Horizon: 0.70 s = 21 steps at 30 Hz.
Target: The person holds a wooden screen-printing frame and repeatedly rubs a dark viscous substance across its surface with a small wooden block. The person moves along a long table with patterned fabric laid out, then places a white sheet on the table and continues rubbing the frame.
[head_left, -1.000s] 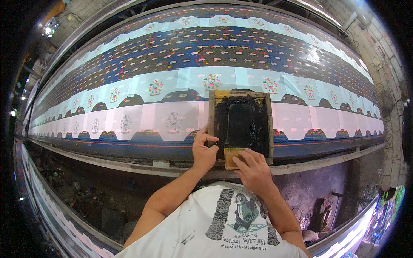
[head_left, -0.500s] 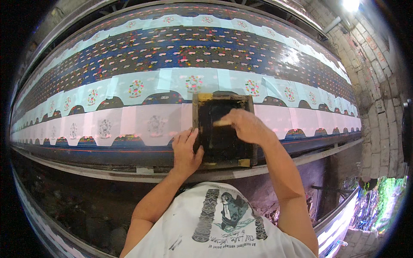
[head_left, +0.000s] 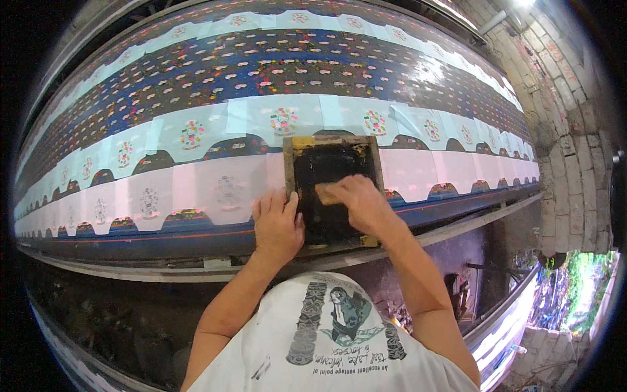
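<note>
A wooden screen-printing frame (head_left: pixel 375 171) lies flat on the pink fabric pieces, its mesh black with ink. My left hand (head_left: pixel 277 227) grips the frame's left rail near the lower corner. In my right hand (head_left: pixel 363 204) is a squeegee (head_left: pixel 330 193) with a wooden handle, held over the inked mesh at about the middle. Its blade edge is hidden against the dark ink. Left of the frame, a pink fabric piece (head_left: pixel 228 189) bears a faint grey outline print, and pieces farther left carry darker outlines. The fabric beneath the frame is covered.
Beyond the frame runs a row of light blue fabric pieces (head_left: pixel 191 136) with colourful prints, and another such row lies farther back. The long dark printing table (head_left: pixel 215 238) has a rail (head_left: pixel 196 270) along its near edge. A block wall (head_left: pixel 565 183) stands at the right.
The squeegee has tilted, showing more of its wooden side, and my right hand sits slightly lower within the frame. My left hand keeps its place on the rail. The whole view has shifted slightly.
</note>
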Motion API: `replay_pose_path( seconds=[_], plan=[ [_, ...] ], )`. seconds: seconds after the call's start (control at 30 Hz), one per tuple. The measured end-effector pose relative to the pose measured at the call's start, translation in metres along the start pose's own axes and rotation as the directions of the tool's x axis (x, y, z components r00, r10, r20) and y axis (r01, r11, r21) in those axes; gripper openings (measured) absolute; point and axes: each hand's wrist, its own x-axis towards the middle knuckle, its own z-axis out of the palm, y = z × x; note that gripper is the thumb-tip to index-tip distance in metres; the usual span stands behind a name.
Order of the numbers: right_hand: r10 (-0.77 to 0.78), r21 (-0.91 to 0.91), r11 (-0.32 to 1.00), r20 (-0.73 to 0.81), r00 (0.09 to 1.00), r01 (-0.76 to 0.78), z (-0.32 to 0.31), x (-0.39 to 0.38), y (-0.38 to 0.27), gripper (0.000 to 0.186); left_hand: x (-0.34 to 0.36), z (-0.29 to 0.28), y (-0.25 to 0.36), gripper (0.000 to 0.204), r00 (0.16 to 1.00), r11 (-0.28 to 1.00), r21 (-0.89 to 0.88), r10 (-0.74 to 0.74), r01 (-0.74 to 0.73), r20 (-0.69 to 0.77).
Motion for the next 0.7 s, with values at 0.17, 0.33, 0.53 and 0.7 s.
replay_pose_path(
  seconds=[0.17, 0.33, 0.53, 0.7],
  plan=[
    [0.054, 0.083, 0.995, 0.058, 0.997, -0.059, -0.002, -0.050, -0.044, 0.058, -0.003, 0.008, 0.001, 0.056, 0.999, 0.997, -0.056, -0.043, 0.044, 0.005],
    [0.067, 0.108, 0.991, 0.084, 0.994, -0.076, 0.007, -0.079, -0.064, 0.060, -0.016, 0.028, -0.005, 0.059, 0.988, 0.941, -0.332, -0.110, 0.067, -0.111],
    [0.075, 0.220, 0.974, -0.109, 0.991, -0.050, -0.003, -0.107, -0.046, 0.054, -0.026, 0.052, 0.004, 0.057, 0.935, 0.731, -0.643, -0.349, 0.230, -0.062],
    [0.485, 0.437, 0.838, -0.320, 0.814, -0.328, 0.009, -0.160, 0.008, 0.048, -0.012, 0.056, 0.037, 0.040, 0.899, 0.642, -0.723, -0.432, 0.256, -0.066]
  ],
)
